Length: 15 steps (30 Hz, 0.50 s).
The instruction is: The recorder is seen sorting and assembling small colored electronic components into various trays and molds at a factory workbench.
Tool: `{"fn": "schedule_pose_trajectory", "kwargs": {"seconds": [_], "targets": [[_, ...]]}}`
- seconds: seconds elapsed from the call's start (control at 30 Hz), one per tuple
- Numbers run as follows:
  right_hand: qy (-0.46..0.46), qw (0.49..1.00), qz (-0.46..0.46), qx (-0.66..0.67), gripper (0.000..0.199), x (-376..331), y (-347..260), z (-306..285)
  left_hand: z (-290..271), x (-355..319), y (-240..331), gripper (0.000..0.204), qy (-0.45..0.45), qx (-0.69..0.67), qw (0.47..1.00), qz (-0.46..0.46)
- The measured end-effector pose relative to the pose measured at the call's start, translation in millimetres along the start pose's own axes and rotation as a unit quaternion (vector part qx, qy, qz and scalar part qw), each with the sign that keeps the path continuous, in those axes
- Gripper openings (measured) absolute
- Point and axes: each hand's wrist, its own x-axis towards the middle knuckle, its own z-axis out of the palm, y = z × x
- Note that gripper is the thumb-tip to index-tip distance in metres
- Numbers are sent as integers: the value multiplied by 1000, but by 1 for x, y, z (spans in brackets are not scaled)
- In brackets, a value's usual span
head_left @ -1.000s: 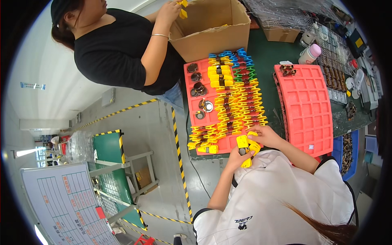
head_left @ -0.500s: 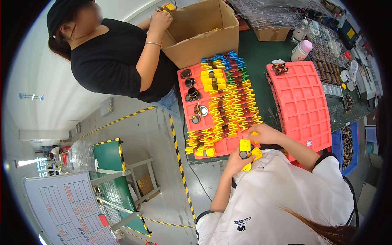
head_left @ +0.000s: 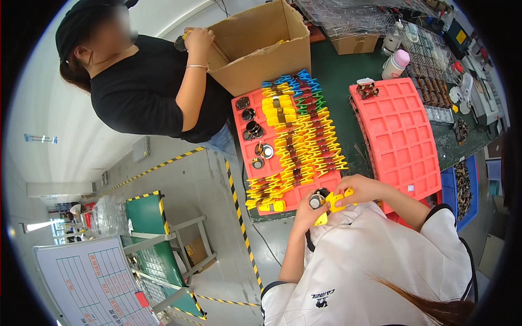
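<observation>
My left hand [head_left: 308, 215] is closed round a dark round part [head_left: 315, 202] with a pale disc face, in front of my chest near the tray's front edge. A yellow spring clamp [head_left: 337, 202] sits beside that part, and the fingers of my right hand [head_left: 363, 188] are closed on it. More yellow plastic shows below my left fingers [head_left: 321, 219]. Just beyond my hands lies a pink tray [head_left: 304, 193]. Rows of yellow, green and blue clamps [head_left: 296, 146] with dark brown pieces between them stand on it. Several loose black round parts [head_left: 253, 129] lie along its left side.
Across the tray a co-worker in black [head_left: 147, 87] holds a dark and yellow piece by an open cardboard box [head_left: 266, 65]. Stacked pink trays [head_left: 399, 136] lie to the right. Behind them stands a pink-capped bottle [head_left: 396, 64]. A blue bin [head_left: 462, 190] holds many small parts.
My right hand has closed on the yellow clamp beside the part in my left hand, and the clamp has turned. The co-worker's hand has moved lower and left, by the box.
</observation>
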Motion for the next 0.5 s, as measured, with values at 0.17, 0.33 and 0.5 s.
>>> {"fn": "schedule_pose_trajectory", "kwargs": {"seconds": [0.17,0.33,0.5], "targets": [[-60,996,28,63,35,6,10,2,-9,1,8,42,-29,21,999,-2],[-55,993,-100,37,32,4,16,1,-12,-2,8,41,-61,-18,998,-14],[16,994,-79,-72,29,17,-2,-56,-16,2,-11,28,-36,-291,950,-108]]}}
